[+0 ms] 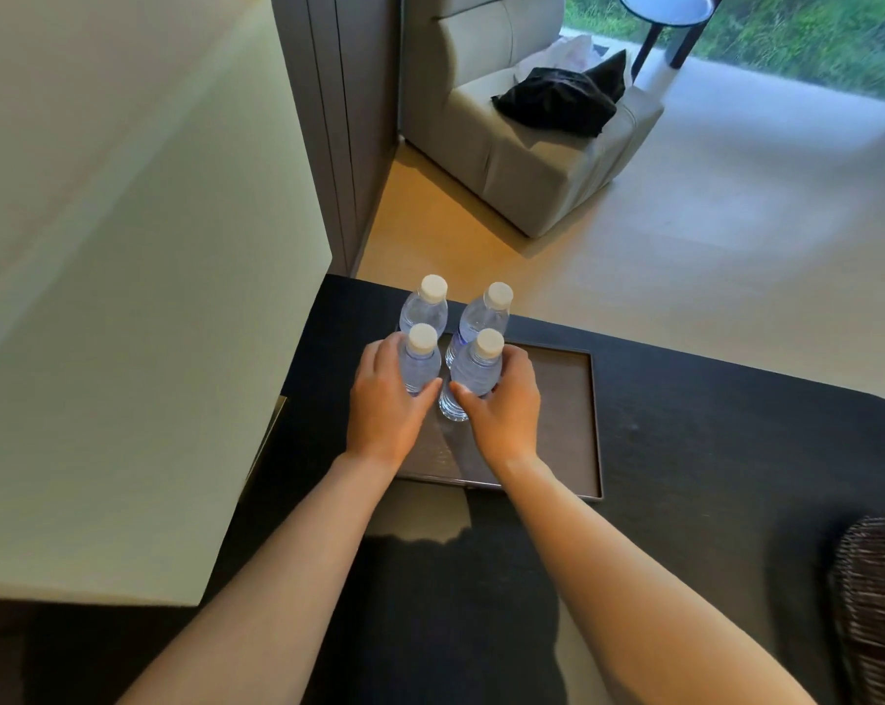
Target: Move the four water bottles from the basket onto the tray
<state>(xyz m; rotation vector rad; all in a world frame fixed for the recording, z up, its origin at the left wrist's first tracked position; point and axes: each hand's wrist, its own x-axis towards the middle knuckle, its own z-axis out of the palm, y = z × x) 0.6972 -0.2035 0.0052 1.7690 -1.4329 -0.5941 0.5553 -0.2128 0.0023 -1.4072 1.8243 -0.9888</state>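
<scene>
Clear water bottles with white caps stand upright in a tight square on the far left part of the brown tray point(562, 424). My left hand point(384, 404) is wrapped around the near left bottle point(420, 361). The near right bottle point(478, 368) is gripped by my right hand point(506, 404). Behind them stand the far left bottle point(425, 305) and the far right bottle point(486, 312), untouched. The woven basket point(875, 602) shows only as a dark edge at the lower right; its inside is out of view.
The tray lies on a dark table point(710, 450) with a rounded far right corner. A large pale lampshade point(124, 246) fills the left side. Beyond the table are a grey armchair point(532, 160) with dark cloth and a small round side table point(669, 12).
</scene>
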